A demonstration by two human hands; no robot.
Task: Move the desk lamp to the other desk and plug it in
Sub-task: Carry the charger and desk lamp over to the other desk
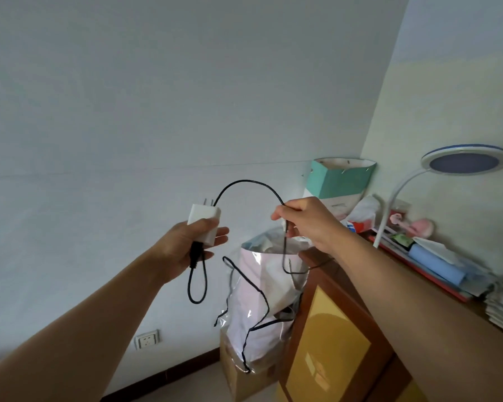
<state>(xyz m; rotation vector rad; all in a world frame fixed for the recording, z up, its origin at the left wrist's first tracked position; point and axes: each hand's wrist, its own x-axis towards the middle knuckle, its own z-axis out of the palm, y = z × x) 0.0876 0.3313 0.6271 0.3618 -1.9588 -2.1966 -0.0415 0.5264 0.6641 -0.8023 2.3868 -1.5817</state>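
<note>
My left hand [183, 250] grips a white plug adapter [205, 223], prongs pointing up, with a short loop of black cord hanging below it. The black cord [246, 182] arcs over to my right hand [308, 220], which pinches it between the fingers. From there the cord drops and trails toward the desk. The white desk lamp [465, 161], with a round blue-rimmed head on a bent white neck, stands on the cluttered wooden desk [343, 274] at the right. A white wall socket [146, 340] sits low on the wall at the lower left.
A clear plastic bag [262, 300] with a black drawstring stands on a cardboard box [238, 378] beside the desk. The desk top holds a teal paper bag [339, 178], books, papers and pink items. The desk's cabinet front has yellow panels [328, 346].
</note>
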